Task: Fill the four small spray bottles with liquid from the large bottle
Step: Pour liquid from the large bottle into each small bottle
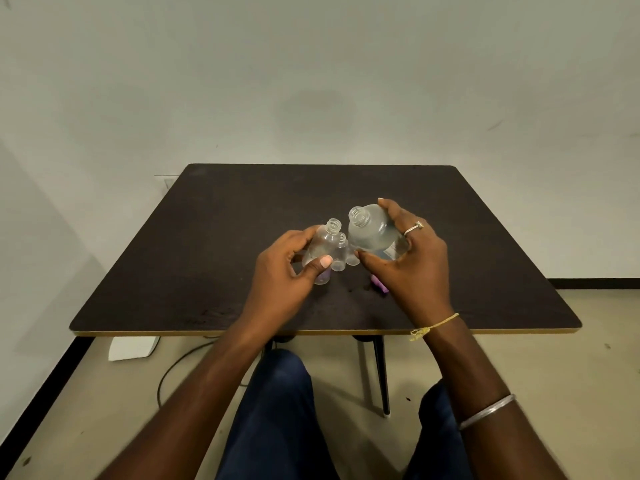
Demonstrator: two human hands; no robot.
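purple item [379, 286] mostly hidden behind right hand [412, 258], small bottle [353, 260] half covered

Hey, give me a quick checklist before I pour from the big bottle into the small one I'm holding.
1. Neck of the small bottle open: ok.
2. Cap off the large bottle: ok.
3. The left hand grips the small bottle: ok.
4. The right hand grips the large bottle: ok.
5. Mouth of the large bottle over the small bottle's neck: not ok, it is off to one side.
6. Liquid left in the large bottle: cannot tell.
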